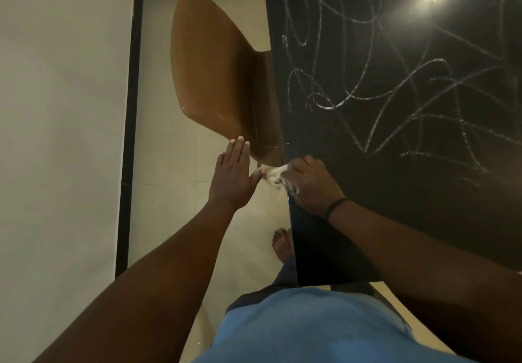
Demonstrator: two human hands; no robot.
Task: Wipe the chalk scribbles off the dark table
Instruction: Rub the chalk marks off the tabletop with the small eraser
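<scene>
Stretching ahead and to the right of both hands, the dark desk [367, 125] is carrying chalk scribbles [395, 94] across most of its far surface (the near strip looks bare). At its left edge the right hand [310, 186], the nearer one, is clutching a crumpled white cloth [272, 174], while the left hand [231, 176] is hovering flat-fingered just beside it, grasping nothing.

table top: dark table [353, 142] bare of objects, only chalk scribbles [375, 80] across far and middle part; near strip unmarked
left edge: right hand [310, 184] with white cloth [272, 174] sits on it, blocks that spot
beside left edge: brown chair [220, 80] pushed in, seat meeting the edge; narrow floor gap nearer the person
gap: left hand [231, 173] flat, thumb at the cloth
floor [169, 207]: bare foot [282, 245] by table's near-left corner
left side: wall [56, 108] close
</scene>
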